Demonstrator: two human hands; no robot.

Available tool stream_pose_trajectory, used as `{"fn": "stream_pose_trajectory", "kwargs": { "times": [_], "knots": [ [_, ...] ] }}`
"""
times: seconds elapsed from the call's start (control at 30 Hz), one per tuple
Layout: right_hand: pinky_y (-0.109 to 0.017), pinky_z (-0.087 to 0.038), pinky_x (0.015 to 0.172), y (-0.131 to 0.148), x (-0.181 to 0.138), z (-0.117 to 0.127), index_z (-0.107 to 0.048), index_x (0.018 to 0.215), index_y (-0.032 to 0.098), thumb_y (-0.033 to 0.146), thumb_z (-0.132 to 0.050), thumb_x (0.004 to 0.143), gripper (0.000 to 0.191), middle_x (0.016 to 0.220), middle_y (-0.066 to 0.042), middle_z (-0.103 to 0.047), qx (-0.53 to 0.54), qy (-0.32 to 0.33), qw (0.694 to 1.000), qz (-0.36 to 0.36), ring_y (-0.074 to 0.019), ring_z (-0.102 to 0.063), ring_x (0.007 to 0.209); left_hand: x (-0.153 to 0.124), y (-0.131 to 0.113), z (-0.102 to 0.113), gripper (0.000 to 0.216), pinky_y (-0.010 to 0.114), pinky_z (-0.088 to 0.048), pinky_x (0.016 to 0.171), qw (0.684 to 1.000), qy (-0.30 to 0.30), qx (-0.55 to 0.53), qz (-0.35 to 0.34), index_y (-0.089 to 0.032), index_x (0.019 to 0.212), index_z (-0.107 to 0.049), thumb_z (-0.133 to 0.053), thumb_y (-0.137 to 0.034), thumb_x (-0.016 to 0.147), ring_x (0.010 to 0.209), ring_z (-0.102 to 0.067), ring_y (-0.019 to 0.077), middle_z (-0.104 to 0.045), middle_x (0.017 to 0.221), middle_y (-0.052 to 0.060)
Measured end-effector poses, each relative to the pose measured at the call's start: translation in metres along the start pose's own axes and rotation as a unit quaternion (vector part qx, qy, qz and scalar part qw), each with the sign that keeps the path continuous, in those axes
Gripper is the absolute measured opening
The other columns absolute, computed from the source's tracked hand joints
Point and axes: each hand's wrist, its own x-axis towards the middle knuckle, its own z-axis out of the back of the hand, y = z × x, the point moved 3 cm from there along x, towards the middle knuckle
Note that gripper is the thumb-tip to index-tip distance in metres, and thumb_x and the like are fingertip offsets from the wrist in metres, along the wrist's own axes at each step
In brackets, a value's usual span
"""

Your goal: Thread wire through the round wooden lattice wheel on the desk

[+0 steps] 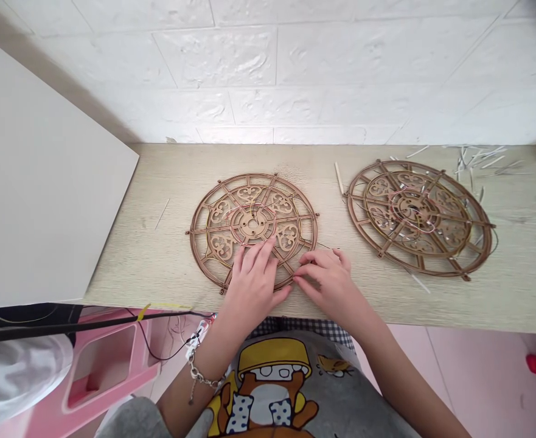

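A round, bronze-coloured openwork frame (249, 180) with scroll ornaments, spokes and small rim tabs lies flat on the table. Pink and yellow wires run in rings around its hub. My left hand (256, 277) rests over its near part, fingers stretched forward towards the hub and thumb out to the right. At the frame's near right rim, the thumb and fingertips of my right hand (325, 277) are pinched together. What sits between them is too small to make out. A thin dark wire (323, 246) sticks out from the rim beside this hand.
A second such frame with wires (377, 252) lies to the right, one tab by a pale stick (339, 177). White offcuts (482, 159) are scattered at the back right. A white panel (44, 182) stands left; a pink stool (107, 365) and black cable (112, 322) are below the table edge.
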Motion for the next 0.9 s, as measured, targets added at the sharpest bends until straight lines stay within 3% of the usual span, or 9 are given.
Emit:
{"fn": "stream_pose_trajectory", "kwargs": {
  "times": [0.4,0.57,0.73,0.8,0.9],
  "knots": [
    [-0.041,-0.012,0.104,0.013,0.004,0.002,-0.059,0.076,0.02,0.019,-0.047,0.09,0.019,0.088,0.0,-0.064,-0.062,-0.008,0.998,-0.005,-0.0152,-0.056,0.083,0.004,0.002,0.0,0.029,0.047,-0.034,0.103,0.999,-0.023,0.015,-0.023,-0.013,0.091,-0.063,-0.056,-0.04,0.082,0.12,-0.046,0.0301,-0.047,0.14,0.014],
    [-0.039,-0.012,0.105,0.016,0.007,0.005,-0.057,0.078,0.02,0.01,-0.046,0.088,0.018,0.087,0.001,-0.063,-0.116,0.034,0.989,0.087,-0.015,-0.053,0.083,0.001,0.006,-0.001,0.027,0.047,-0.03,0.105,0.999,-0.022,-0.013,-0.027,-0.015,0.09,-0.062,-0.056,-0.04,0.082,0.121,-0.045,0.0292,-0.047,0.14,0.013],
    [-0.041,-0.016,0.104,0.024,0.013,0.014,-0.057,0.078,0.02,0.008,-0.047,0.084,0.016,0.083,-0.001,-0.059,-0.193,0.082,0.958,0.194,-0.0185,-0.049,0.082,-0.002,0.008,-0.003,0.026,0.048,-0.025,0.108,0.998,-0.044,-0.028,-0.021,-0.016,0.09,-0.062,-0.056,-0.04,0.081,0.121,-0.045,0.0291,-0.05,0.138,0.013],
    [-0.041,-0.018,0.103,0.03,0.012,0.015,-0.056,0.077,0.019,0.007,-0.047,0.083,0.016,0.077,-0.002,-0.056,-0.212,0.071,0.958,0.18,-0.0189,-0.048,0.079,-0.002,0.008,-0.003,0.025,0.049,-0.021,0.109,0.998,-0.06,-0.029,-0.01,-0.017,0.088,-0.063,-0.058,-0.04,0.079,0.12,-0.045,0.0298,-0.051,0.136,0.013],
    [-0.04,-0.022,0.099,0.035,0.009,0.011,-0.056,0.074,0.018,0.007,-0.048,0.083,0.016,0.073,-0.002,-0.055,-0.222,0.04,0.97,0.095,-0.019,-0.047,0.076,-0.002,0.007,-0.004,0.026,0.05,-0.018,0.11,0.997,-0.072,-0.03,0.001,-0.017,0.086,-0.063,-0.06,-0.042,0.077,0.119,-0.045,0.0303,-0.053,0.135,0.013]
  ]
}}
